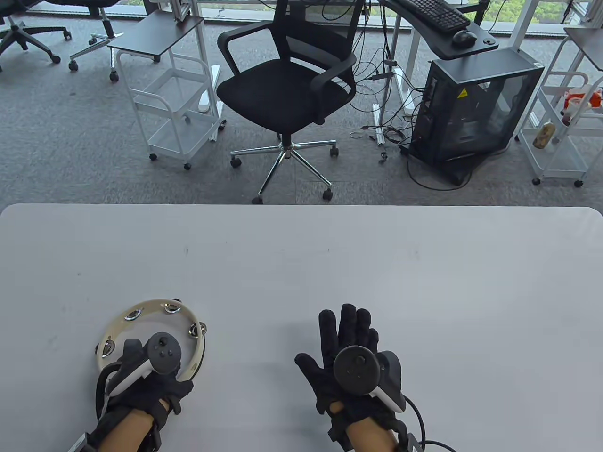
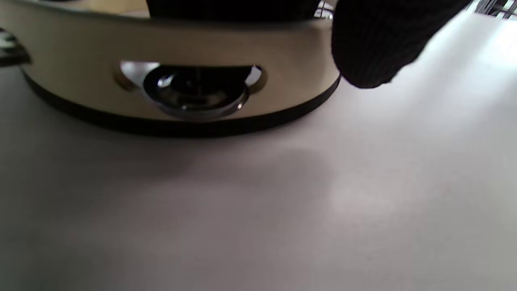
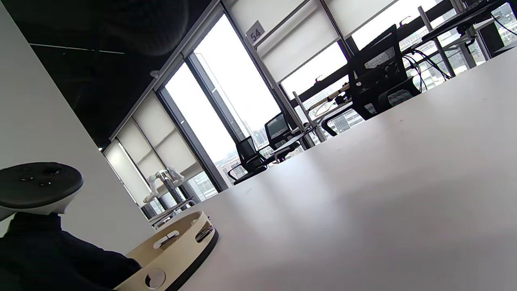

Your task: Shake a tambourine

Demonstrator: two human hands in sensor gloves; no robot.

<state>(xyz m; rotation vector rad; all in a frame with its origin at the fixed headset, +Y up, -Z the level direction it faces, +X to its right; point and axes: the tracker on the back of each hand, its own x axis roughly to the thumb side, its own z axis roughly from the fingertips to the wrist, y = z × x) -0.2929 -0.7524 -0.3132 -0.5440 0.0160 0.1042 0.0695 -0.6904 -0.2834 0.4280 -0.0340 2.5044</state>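
A cream-rimmed tambourine [image 1: 155, 303] with metal jingles lies flat on the white table [image 1: 301, 254] at the near left. My left hand [image 1: 141, 369] lies over its near rim and grips it. In the left wrist view the fingers [image 2: 230, 10] reach over the top edge of the rim [image 2: 80, 93], and the thumb [image 2: 371, 44] sits against its outer side. My right hand [image 1: 346, 339] rests flat on the table to the right, fingers spread, holding nothing. The right wrist view shows the tambourine [image 3: 181, 242] resting on the table with the left hand [image 3: 48, 258] on it.
Beyond the table's far edge stand a black office chair [image 1: 287, 89], white trolleys [image 1: 174, 103] and a computer case [image 1: 476, 103] on the carpet. A cable [image 1: 419, 419] trails from my right wrist.
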